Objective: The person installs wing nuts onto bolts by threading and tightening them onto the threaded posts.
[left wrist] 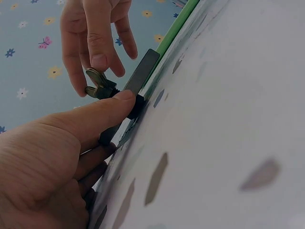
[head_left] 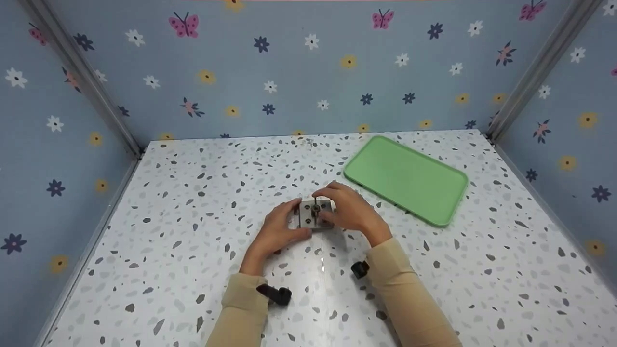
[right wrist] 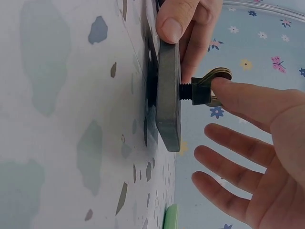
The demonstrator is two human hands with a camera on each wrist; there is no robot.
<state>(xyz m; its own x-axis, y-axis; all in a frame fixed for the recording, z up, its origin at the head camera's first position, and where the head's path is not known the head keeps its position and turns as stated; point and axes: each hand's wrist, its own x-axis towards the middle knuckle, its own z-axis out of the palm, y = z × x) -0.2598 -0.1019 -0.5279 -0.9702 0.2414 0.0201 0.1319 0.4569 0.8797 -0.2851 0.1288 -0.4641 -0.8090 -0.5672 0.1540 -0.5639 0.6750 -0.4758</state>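
Observation:
A grey metal plate (head_left: 308,222) with several holes lies near the middle of the table. My left hand (head_left: 279,229) grips it by the left side, thumb on the near edge and fingers at the far edge. From its face rises a black threaded bolt (right wrist: 186,91) carrying a brass-coloured wing nut (right wrist: 202,89). My right hand (head_left: 354,209) has thumb and index finger at the wings of this nut; the thumb (right wrist: 233,93) presses one wing while the other fingers are spread away. Below the plate, a dark bolt head (left wrist: 137,107) shows in the left wrist view.
A green tray (head_left: 409,178) lies behind and to the right of my hands on the speckled white table (head_left: 193,193). Blue flowered panels (head_left: 308,72) enclose the table at the back and both sides. Each wrist bears a small black camera mount (head_left: 279,294).

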